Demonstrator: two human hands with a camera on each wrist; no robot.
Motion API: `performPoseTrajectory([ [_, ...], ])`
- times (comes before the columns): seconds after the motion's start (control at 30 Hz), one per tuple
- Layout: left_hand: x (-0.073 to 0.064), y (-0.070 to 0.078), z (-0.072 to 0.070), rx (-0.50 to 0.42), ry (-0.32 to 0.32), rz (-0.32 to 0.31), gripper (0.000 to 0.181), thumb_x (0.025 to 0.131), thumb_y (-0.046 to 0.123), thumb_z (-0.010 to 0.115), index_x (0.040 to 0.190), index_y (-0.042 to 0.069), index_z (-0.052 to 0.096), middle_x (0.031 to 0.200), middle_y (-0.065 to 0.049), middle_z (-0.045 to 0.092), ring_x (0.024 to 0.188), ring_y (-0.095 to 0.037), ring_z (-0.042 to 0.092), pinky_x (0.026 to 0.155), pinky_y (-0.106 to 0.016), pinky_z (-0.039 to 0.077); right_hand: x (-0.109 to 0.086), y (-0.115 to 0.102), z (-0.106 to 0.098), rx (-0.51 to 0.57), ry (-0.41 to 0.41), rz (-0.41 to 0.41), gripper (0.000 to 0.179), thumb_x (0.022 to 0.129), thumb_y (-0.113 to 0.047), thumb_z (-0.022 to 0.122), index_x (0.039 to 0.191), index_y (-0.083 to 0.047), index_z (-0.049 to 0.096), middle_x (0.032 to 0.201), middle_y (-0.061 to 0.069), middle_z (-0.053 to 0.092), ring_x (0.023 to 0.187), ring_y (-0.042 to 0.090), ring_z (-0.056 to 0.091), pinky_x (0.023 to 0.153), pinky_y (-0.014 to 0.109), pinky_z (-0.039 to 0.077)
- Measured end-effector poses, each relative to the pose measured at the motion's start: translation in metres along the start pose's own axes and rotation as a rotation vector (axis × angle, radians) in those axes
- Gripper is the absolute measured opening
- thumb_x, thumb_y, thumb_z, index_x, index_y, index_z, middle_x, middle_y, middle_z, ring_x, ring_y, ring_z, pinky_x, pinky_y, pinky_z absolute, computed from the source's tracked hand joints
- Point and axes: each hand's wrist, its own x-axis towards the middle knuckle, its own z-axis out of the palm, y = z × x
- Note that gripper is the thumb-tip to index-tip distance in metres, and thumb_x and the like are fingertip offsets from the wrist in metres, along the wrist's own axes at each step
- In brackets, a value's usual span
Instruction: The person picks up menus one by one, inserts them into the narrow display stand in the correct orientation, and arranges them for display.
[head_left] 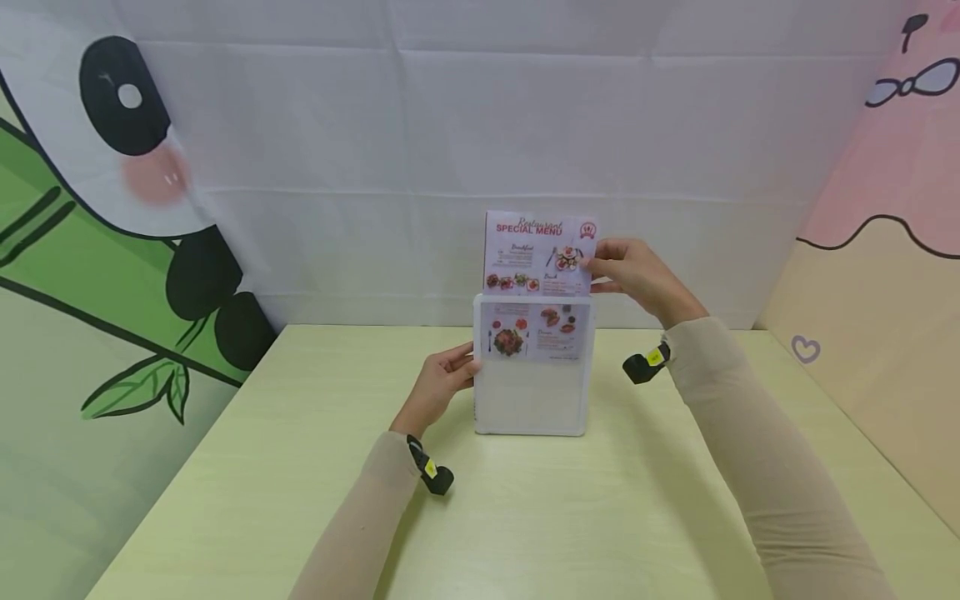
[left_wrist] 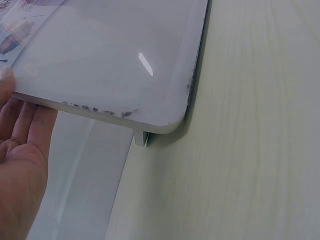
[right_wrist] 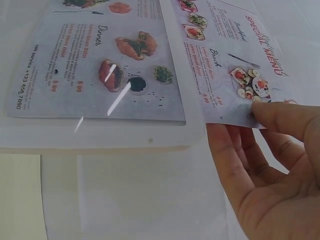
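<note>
A clear, white-edged sign holder point(head_left: 531, 400) stands upright on the table. The printed menu sheet point(head_left: 525, 250) is partly inside it; its lower part shows through the clear front and its upper part sticks out above the top edge. My right hand point(head_left: 637, 271) pinches the menu's right edge, thumb in front and fingers behind, as the right wrist view shows the hand point(right_wrist: 280, 155) too. At the holder's left side, my left hand point(head_left: 442, 383) grips the edge between thumb and fingers. Dark specks mark that edge of the holder point(left_wrist: 110, 95) in the left wrist view.
The pale wooden table point(head_left: 337, 375) meets a white cloth backdrop point(head_left: 420, 142) behind the holder. Cartoon-printed panels flank it, a green one point(head_left: 90, 250) at left and a pink and cream one point(head_left: 885, 308) at right. Each wrist wears a small black camera point(head_left: 438, 479).
</note>
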Motion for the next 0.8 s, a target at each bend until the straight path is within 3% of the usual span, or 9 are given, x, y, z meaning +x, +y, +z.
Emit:
performPoseTrajectory([
  [0.33,-0.0005,0.0003,-0.0001,0.019,0.000,-0.005,0.049,0.094,0.018,0.060,0.142,0.009,0.048,0.132,-0.015,0.060,0.115,-0.026,0.063,0.093,-0.034,0.055,-0.0027,0.0007,0.0018,0.006,0.022,0.011,0.031,0.098,-0.018,0.057,0.121,0.003,0.055,0.119,0.013,0.058,0.108,0.025,0.057,0.103,0.040,0.049],
  [0.8,-0.0003,0.0007,0.0014,0.019,-0.001,-0.003,0.050,0.094,0.019,0.060,0.142,0.010,0.048,0.134,-0.014,0.059,0.116,-0.026,0.062,0.093,-0.034,0.055,-0.0014,0.0027,0.0028,0.059,0.037,-0.011,0.036,0.099,-0.015,0.054,0.133,-0.007,0.043,0.124,0.015,0.052,0.108,0.030,0.058,0.100,0.046,0.050],
])
